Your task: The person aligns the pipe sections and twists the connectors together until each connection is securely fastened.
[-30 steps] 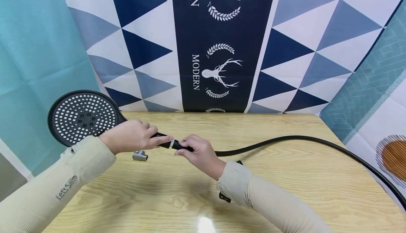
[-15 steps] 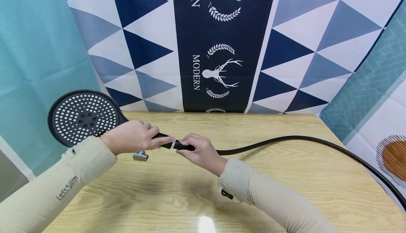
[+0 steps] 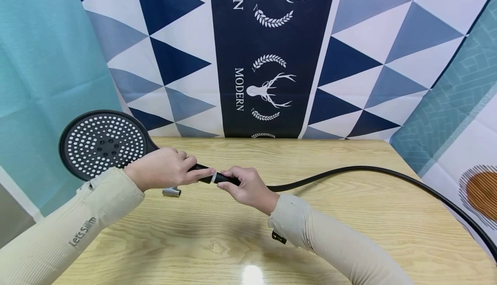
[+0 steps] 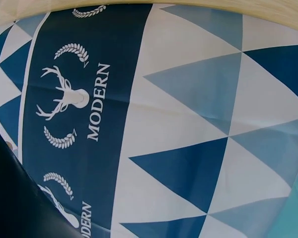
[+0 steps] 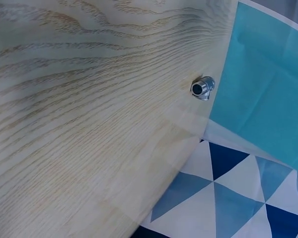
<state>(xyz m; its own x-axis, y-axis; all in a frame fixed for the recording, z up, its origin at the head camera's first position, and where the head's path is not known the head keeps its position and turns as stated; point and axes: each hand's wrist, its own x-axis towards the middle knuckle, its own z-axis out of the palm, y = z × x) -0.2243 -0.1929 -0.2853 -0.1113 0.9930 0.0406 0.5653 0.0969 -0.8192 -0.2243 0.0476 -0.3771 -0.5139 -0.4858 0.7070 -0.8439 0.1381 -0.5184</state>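
Observation:
In the head view my left hand (image 3: 167,168) grips the handle of a black shower head (image 3: 105,145), its round face with pale nozzles turned toward me at the left. The index finger stretches along the handle to a whitish ring (image 3: 213,178) at its end. My right hand (image 3: 248,186) pinches the black end of a shower hose (image 3: 365,168), thumb and finger right beside that ring. Handle and hose end lie in line, held above the wooden table. Neither hand shows clearly in its wrist view; a dark, blurred shape fills the left one's lower left corner.
A small chrome fitting (image 3: 171,192) lies on the wooden table (image 3: 330,216), behind the left forearm. The hose arcs off past the right edge. Below the right sleeve a small black piece (image 3: 278,237) shows. Patterned curtains (image 3: 268,61) hang behind the table.
Both hands, with the handle and hose end, have shifted very slightly right. Their grips look the same, and the chrome fitting has stayed put.

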